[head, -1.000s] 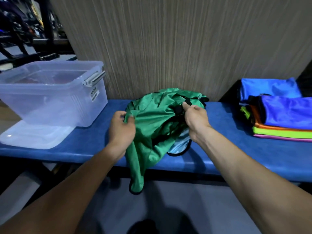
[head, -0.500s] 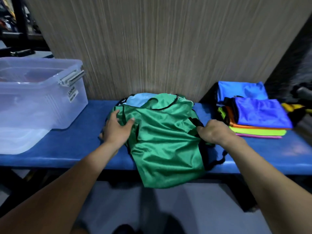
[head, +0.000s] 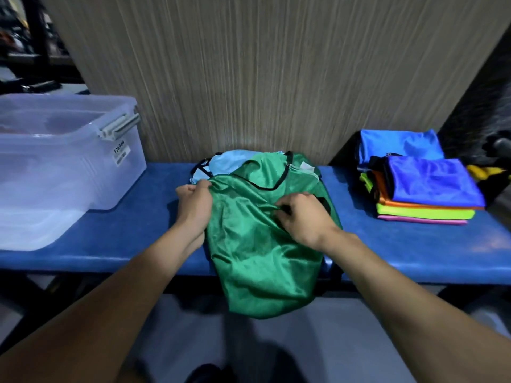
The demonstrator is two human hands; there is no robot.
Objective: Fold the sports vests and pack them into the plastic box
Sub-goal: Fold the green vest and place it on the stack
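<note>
A green sports vest (head: 257, 244) with black trim lies spread on the blue bench (head: 124, 233), its lower end hanging over the front edge. My left hand (head: 193, 205) grips its left edge near the shoulder. My right hand (head: 301, 217) pinches a fold of the green fabric right of the middle. A light blue vest (head: 224, 164) peeks out from under the green one at the back. The clear plastic box (head: 69, 150) stands at the left end of the bench, with something reddish dimly visible inside.
A stack of folded vests (head: 423, 189), blue, orange, yellow-green and pink, lies at the right of the bench. The box's clear lid (head: 30, 230) lies under the box. A wood-grain wall panel (head: 262, 78) rises directly behind the bench. Dark floor lies below the front edge.
The bunched green vest has been spread flat across the bench. My right hand has moved left from the vest's right edge onto its middle; my left hand now grips the left edge.
</note>
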